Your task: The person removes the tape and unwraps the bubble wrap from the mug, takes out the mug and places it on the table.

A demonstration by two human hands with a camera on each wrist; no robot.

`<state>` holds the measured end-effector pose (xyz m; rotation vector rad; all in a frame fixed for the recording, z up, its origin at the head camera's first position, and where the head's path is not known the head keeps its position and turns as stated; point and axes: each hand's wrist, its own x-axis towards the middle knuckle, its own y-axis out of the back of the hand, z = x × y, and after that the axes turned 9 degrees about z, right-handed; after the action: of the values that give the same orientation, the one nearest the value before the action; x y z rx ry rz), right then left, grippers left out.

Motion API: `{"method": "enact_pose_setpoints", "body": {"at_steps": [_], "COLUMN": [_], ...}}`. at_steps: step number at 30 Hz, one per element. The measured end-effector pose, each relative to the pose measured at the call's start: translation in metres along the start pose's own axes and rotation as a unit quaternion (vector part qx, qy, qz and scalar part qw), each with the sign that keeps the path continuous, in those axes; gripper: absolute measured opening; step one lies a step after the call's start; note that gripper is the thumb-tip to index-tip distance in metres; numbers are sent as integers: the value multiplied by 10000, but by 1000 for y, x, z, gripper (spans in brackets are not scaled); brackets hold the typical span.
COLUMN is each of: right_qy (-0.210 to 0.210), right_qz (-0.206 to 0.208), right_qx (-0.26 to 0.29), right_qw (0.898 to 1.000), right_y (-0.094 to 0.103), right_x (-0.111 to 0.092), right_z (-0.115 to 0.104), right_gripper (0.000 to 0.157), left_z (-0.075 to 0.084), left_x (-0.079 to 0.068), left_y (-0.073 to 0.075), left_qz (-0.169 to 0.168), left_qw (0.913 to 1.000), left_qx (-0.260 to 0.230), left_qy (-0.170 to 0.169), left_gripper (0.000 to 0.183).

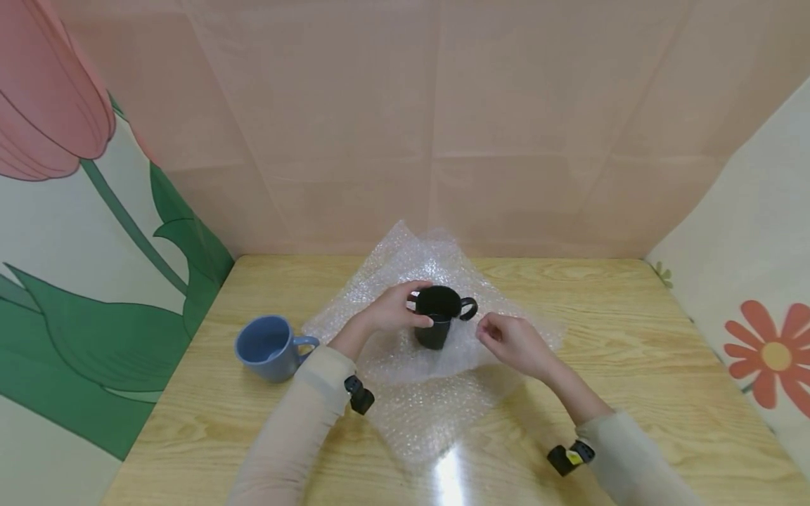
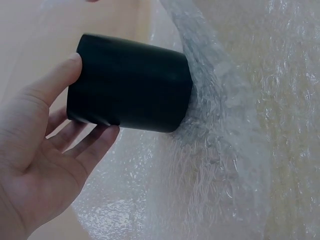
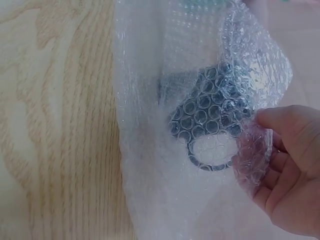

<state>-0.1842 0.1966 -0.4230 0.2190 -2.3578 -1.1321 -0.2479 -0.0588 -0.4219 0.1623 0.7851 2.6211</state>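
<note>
A black mug (image 1: 436,309) stands on a sheet of bubble wrap (image 1: 405,260) spread over the table, its handle pointing right. My left hand (image 1: 396,307) grips the mug near its rim from the left; in the left wrist view the thumb and fingers (image 2: 102,145) lie on opposite sides of the mug (image 2: 132,82). With thumb and fingers, my right hand (image 1: 514,342) pinches an edge of the bubble wrap beside the handle. Through that lifted wrap (image 3: 200,110) the mug's side and handle show in the right wrist view.
A blue mug (image 1: 268,348) stands on the wooden table (image 1: 633,337) to the left, its handle close to my left sleeve (image 1: 297,422). Behind the table hangs a plain pinkish cloth (image 1: 354,126), with flower-printed sheets at both sides.
</note>
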Motion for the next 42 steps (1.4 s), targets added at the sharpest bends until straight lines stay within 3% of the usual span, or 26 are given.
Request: {"method": "enact_pose_setpoints", "body": {"at_steps": [22, 42], "right_qy": [360, 464], "right_qz": [-398, -1224], "right_qx": [155, 679], "right_qw": [9984, 9891], "right_y": [-5, -6], "right_x": [-15, -30], "right_z": [4, 7], "right_gripper": [11, 6], "left_z": [1, -1], "left_x": [0, 0], "left_y": [0, 0], "left_qz": [9, 10], "left_qw": [10000, 10000], "left_qx": [-11, -22], "left_qy": [88, 3], "left_gripper": [75, 76]}}
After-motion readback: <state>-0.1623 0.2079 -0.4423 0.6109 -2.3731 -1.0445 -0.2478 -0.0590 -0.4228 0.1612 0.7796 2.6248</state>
